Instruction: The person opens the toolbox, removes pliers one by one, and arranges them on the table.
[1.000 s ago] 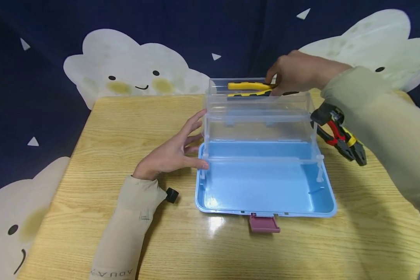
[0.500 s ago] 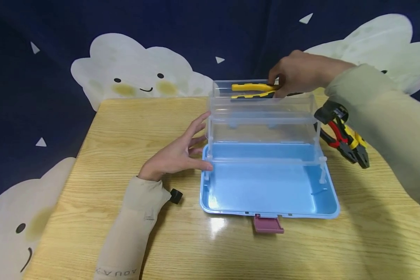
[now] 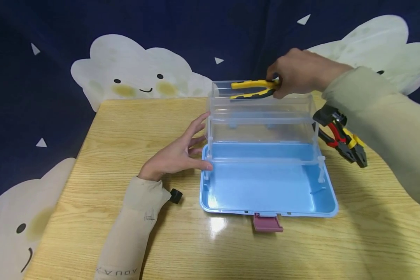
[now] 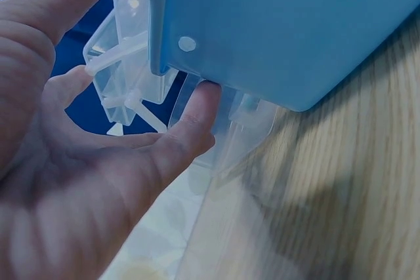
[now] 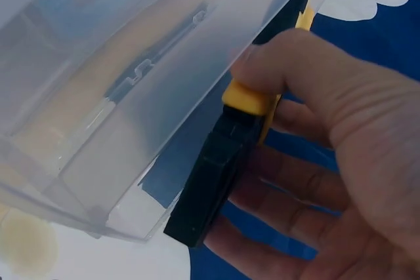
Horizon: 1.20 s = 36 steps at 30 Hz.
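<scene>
My right hand (image 3: 295,74) grips yellow-and-black pliers (image 3: 253,84) near their joint, over the top tray at the back of the toolbox. The handles point left, spread apart. In the right wrist view, my thumb presses the yellow part and the black head of the pliers (image 5: 213,175) juts beside the clear tray wall (image 5: 164,136). My left hand (image 3: 175,155) rests at the left side of the blue toolbox (image 3: 262,186), fingers spread and thumb at its rim. One fingertip touches under the blue wall (image 4: 262,24) in the left wrist view.
Clear stepped trays (image 3: 262,130) stand raised behind the blue base. A pink latch (image 3: 267,223) hangs at the front. Right of the box, under my right forearm, lie red-and-black pliers (image 3: 334,136) and another yellow-and-black pair (image 3: 357,146). A patterned dark curtain (image 3: 182,19) hangs behind the wooden table (image 3: 126,128).
My right hand has raised the pliers slightly from the top tray, and more of their handles shows. My left hand keeps its place at the box's side. The head view has shifted a little.
</scene>
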Tool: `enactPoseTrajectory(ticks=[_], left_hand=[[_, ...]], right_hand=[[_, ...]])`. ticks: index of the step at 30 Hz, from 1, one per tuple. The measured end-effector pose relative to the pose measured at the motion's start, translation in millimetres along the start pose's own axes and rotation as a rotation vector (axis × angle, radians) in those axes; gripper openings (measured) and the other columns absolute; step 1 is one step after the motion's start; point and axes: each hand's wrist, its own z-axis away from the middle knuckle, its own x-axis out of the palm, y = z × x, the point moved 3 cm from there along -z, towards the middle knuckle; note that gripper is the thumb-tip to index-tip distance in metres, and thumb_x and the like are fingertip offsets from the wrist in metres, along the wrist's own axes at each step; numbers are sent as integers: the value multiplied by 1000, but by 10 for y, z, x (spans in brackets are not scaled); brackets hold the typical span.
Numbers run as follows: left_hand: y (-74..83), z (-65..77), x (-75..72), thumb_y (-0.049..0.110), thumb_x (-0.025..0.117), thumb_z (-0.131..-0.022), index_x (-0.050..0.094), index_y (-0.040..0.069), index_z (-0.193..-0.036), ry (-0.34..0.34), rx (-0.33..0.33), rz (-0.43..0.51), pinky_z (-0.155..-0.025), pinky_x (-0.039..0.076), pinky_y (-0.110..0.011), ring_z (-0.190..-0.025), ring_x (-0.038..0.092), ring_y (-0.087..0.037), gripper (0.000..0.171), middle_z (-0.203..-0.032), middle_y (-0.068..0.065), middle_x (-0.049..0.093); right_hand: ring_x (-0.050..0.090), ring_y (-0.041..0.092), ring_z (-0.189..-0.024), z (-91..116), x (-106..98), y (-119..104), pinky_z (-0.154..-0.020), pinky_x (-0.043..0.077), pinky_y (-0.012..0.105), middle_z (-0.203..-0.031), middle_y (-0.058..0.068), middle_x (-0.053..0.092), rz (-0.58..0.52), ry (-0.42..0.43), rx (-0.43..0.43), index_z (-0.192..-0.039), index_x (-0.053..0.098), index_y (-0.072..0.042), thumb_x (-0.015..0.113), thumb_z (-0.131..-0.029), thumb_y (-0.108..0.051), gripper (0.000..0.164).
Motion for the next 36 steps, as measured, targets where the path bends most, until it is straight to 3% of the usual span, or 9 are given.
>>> enactPoseTrajectory(ticks=[8, 18, 26, 36], left_hand=[[-10, -23, -4, 11, 90, -80, 3, 56, -160, -8, 12, -1, -128, 34, -52, -161, 23, -27, 127, -174, 4, 7], [-5, -32, -17, 11, 90, -80, 1, 53, -161, -9, 17, -15, -128, 34, -52, -161, 24, -28, 127, -174, 3, 7], [-21, -31, -21, 12, 90, -80, 5, 58, -158, -3, -3, -10, -128, 34, -53, -161, 24, -28, 125, -175, 4, 7], [-31, -24, -38, 13, 90, -80, 5, 57, -159, -3, -10, -3, -128, 34, -54, -161, 24, -28, 125, -175, 3, 5]], right_hand=[[58, 25, -72, 52, -13, 5, -58, 50, 34, -103, 19, 73, 27, 35, 1, -124, 70, -2, 79, -87, -18, 41], [59, 33, -85, 115, 47, 16, -66, 55, 47, -105, 22, 68, 42, 144, 19, -122, 69, -3, 81, -86, -18, 41], [59, 34, -81, 166, 113, 39, -63, 54, 46, -105, 23, 66, 61, 228, 15, -127, 68, -3, 80, -86, -20, 45], [61, 34, -75, 224, 141, 21, -55, 53, 45, -100, 23, 66, 85, 351, -25, -128, 68, -3, 81, -85, -19, 47]])
